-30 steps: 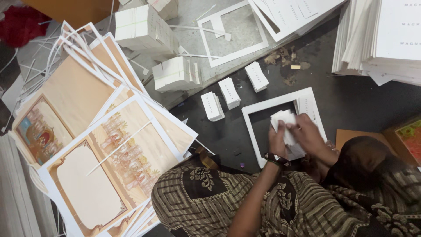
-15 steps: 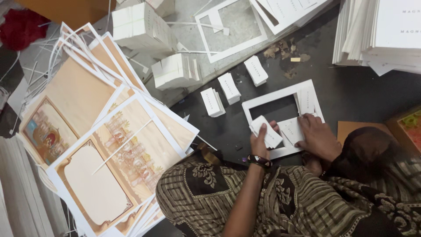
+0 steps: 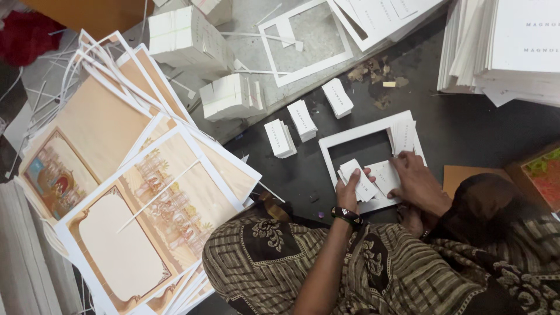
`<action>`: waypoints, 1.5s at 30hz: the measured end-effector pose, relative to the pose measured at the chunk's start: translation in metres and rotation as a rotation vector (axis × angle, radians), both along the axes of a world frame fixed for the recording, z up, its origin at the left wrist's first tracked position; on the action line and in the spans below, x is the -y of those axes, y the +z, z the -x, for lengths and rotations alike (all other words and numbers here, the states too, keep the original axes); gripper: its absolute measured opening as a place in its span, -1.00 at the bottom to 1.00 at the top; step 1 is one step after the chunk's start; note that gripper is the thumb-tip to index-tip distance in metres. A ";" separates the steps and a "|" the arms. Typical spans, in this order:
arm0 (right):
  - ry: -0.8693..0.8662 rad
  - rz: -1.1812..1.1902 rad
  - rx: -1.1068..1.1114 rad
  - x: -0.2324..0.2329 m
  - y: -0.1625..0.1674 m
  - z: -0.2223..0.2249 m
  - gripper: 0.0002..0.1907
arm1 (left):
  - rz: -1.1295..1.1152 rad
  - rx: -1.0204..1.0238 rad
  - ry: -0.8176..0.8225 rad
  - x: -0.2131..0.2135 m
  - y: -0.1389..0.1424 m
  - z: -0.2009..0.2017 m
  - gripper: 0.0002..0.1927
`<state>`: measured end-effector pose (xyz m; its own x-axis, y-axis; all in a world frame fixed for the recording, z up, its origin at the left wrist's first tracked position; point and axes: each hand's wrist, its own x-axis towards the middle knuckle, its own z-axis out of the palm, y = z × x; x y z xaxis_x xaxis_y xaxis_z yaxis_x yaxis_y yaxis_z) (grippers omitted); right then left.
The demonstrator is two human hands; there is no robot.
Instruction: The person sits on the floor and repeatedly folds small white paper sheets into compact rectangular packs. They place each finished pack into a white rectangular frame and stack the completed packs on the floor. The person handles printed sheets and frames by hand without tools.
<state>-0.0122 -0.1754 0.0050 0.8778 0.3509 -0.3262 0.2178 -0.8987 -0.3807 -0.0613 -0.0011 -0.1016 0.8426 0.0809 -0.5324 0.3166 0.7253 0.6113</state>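
Observation:
My left hand (image 3: 349, 191), with a dark bangle at the wrist, grips a small stack of white cards (image 3: 357, 178). It sits at the lower edge of a white card frame (image 3: 351, 137) lying on the dark floor. Just right of it, my right hand (image 3: 417, 184) rests with fingers curled over another small stack of white cards (image 3: 386, 174). The two hands are a little apart. A third stack of cards (image 3: 402, 135) lies on the frame's right side.
Three small card bundles (image 3: 303, 119) lie beyond the frame, with larger white bundles (image 3: 228, 96) farther left. Large printed sheets with ornate borders (image 3: 146, 210) fan out on the left. Tall piles of white sheets (image 3: 513, 46) stand at the top right, beside another empty white frame (image 3: 344, 57).
Both hands were together on one bunch of cards inside the frame. They have drawn apart, and each now holds its own small stack at the frame's lower edge.

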 end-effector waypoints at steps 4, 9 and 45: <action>-0.066 -0.126 0.072 0.008 -0.018 0.002 -0.20 | 0.039 0.014 -0.008 0.001 -0.005 0.000 -0.63; -0.504 -0.471 -0.393 0.035 -0.020 -0.018 -0.73 | -0.063 0.100 -0.025 -0.006 -0.007 -0.006 -0.61; 0.231 -0.115 0.258 0.013 -0.027 -0.009 -0.61 | -0.033 0.054 0.001 -0.037 -0.003 -0.016 -0.53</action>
